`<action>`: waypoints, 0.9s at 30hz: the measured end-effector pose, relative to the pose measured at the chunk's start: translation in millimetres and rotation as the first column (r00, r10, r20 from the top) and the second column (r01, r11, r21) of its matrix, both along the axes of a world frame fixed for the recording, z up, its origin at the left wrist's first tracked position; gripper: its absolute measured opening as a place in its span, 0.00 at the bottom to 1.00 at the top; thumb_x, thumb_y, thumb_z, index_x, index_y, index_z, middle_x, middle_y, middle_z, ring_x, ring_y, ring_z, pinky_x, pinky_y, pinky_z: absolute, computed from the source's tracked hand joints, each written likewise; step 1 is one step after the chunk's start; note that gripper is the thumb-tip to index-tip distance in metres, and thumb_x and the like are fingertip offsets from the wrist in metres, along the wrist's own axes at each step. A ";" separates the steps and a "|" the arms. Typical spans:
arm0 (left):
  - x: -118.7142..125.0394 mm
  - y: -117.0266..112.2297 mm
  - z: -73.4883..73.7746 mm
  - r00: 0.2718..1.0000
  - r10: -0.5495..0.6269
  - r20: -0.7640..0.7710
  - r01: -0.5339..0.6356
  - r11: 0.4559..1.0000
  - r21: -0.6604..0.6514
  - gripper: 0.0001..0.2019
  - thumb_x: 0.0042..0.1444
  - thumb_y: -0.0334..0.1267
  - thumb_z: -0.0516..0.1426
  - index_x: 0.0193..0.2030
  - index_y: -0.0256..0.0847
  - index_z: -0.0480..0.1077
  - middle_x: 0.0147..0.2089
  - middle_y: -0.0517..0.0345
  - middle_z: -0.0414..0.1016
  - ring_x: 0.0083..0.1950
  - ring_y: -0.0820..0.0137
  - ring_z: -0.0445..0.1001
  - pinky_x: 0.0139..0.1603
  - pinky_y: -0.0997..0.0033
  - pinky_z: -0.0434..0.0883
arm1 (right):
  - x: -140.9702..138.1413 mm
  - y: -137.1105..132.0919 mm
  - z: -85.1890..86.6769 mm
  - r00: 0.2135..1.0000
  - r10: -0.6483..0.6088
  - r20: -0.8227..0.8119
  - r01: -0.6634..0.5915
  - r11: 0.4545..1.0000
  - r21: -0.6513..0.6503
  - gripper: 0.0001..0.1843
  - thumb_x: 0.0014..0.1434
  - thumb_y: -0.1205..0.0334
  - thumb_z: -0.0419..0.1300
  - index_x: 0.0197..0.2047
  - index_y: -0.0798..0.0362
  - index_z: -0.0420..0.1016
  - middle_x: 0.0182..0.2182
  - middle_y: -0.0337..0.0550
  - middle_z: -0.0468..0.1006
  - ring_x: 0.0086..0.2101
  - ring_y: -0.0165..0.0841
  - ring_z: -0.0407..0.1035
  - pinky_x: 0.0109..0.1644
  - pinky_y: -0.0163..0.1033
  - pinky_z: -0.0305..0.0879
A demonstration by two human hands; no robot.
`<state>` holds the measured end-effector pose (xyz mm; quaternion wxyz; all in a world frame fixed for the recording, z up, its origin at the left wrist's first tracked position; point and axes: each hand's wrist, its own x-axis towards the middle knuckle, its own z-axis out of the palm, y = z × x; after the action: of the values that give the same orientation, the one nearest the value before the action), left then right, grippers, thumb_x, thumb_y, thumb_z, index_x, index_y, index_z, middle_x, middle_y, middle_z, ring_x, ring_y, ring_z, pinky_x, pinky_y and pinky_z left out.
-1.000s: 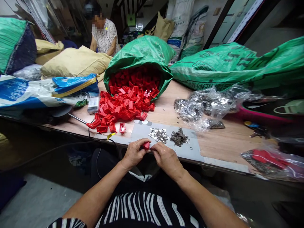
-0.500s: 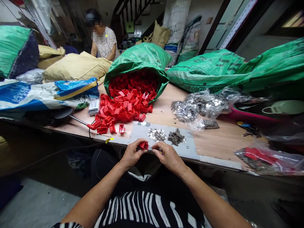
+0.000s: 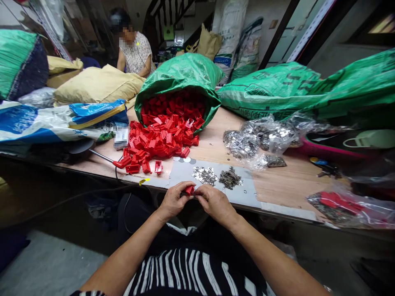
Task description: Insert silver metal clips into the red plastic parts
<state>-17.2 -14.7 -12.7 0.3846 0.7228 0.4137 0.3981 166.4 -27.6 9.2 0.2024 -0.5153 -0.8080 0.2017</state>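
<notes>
My left hand (image 3: 173, 200) is closed around a small red plastic housing (image 3: 189, 190) at the table's front edge. Against the right side of that housing, my right hand (image 3: 216, 202) has its thumb and fingertips pinched together; whatever is between them is too small or hidden to make out. Just beyond my fingers, a pile of shiny flat metal pieces (image 3: 205, 175) and a darker pile of small metal parts (image 3: 230, 178) lie on a grey sheet (image 3: 247, 191). A heap of red plastic housings (image 3: 160, 139) spills from a green sack (image 3: 185, 74) further back.
Plastic bags of metal parts (image 3: 262, 137) lie right of centre. A clear bag (image 3: 348, 205) with red and metal pieces is at the front right. A red-handled tool (image 3: 121, 163) lies at left. Green sacks (image 3: 277, 88) line the back. Another person (image 3: 135, 53) sits across.
My right fingertips have moved left, closer to the red housing. The thin metal bit visible between my hands earlier is now hidden, and the housing has turned slightly.
</notes>
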 end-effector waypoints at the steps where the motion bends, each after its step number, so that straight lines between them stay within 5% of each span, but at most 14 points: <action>1: 0.2 0.2 -0.6 1.000 -0.001 0.002 0.001 1.000 0.003 0.18 0.53 0.29 0.58 0.51 0.44 0.72 0.51 0.54 0.78 0.51 0.65 0.75 0.55 0.63 0.70 | -0.7 0.6 0.0 1.000 0.006 0.008 -0.006 1.000 0.004 0.07 0.60 0.68 0.57 0.40 0.49 0.74 0.36 0.41 0.76 0.39 0.33 0.71 0.43 0.36 0.66; 11: 2.5 2.2 -2.3 1.000 -0.007 0.019 0.006 0.999 0.040 0.18 0.52 0.30 0.59 0.51 0.46 0.72 0.51 0.54 0.78 0.51 0.64 0.75 0.54 0.61 0.70 | -9.8 -7.3 1.3 0.995 -0.060 0.079 0.058 0.998 0.026 0.07 0.60 0.69 0.54 0.40 0.50 0.71 0.36 0.42 0.75 0.37 0.34 0.71 0.39 0.37 0.66; 16: 5.4 -13.0 8.6 0.979 0.165 0.120 -0.154 0.983 -0.098 0.13 0.50 0.31 0.61 0.44 0.42 0.71 0.41 0.57 0.76 0.43 0.67 0.75 0.49 0.65 0.70 | -3.4 -12.5 0.9 0.991 -0.042 -0.130 0.052 0.995 0.080 0.09 0.65 0.65 0.48 0.46 0.49 0.67 0.39 0.46 0.72 0.39 0.35 0.70 0.43 0.39 0.67; 18: 7.4 -21.4 14.7 0.916 0.247 0.316 -0.152 0.943 -0.296 0.13 0.51 0.34 0.62 0.45 0.43 0.69 0.40 0.58 0.75 0.43 0.68 0.75 0.49 0.67 0.70 | 1.5 -14.2 2.1 0.964 -0.049 -0.260 0.071 0.995 0.076 0.10 0.67 0.63 0.46 0.47 0.49 0.66 0.38 0.46 0.73 0.35 0.33 0.70 0.42 0.39 0.67; 21: 10.9 -31.3 24.4 0.709 0.332 0.622 0.115 0.816 -0.566 0.09 0.53 0.39 0.61 0.38 0.40 0.67 0.37 0.58 0.76 0.41 0.69 0.77 0.51 0.66 0.70 | 6.7 -18.5 7.6 0.934 -0.014 -0.356 -0.006 0.998 -0.055 0.13 0.67 0.62 0.45 0.53 0.48 0.63 0.30 0.39 0.73 0.27 0.30 0.67 0.36 0.36 0.66; 24: 13.5 -36.8 31.2 0.526 0.428 0.735 0.348 0.681 -0.645 0.09 0.53 0.40 0.62 0.31 0.38 0.67 0.33 0.58 0.76 0.39 0.70 0.78 0.52 0.65 0.70 | 6.5 -25.3 15.7 0.926 0.056 -0.373 -0.120 0.981 -0.150 0.20 0.68 0.60 0.45 0.62 0.48 0.56 0.24 0.34 0.71 0.25 0.29 0.67 0.34 0.34 0.65; 27: 15.3 -39.4 33.4 0.430 0.513 0.743 0.435 0.603 -0.669 0.06 0.54 0.36 0.61 0.32 0.37 0.70 0.34 0.57 0.78 0.37 0.71 0.78 0.50 0.67 0.72 | 3.7 -30.9 22.7 0.938 0.068 -0.339 -0.130 0.978 -0.165 0.22 0.68 0.57 0.46 0.64 0.47 0.56 0.28 0.37 0.76 0.28 0.30 0.71 0.35 0.34 0.66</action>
<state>-1.9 -54.1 20.8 0.8079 0.1251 0.2892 0.4979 170.1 -58.5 31.9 0.2763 -0.4491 -0.7652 0.3693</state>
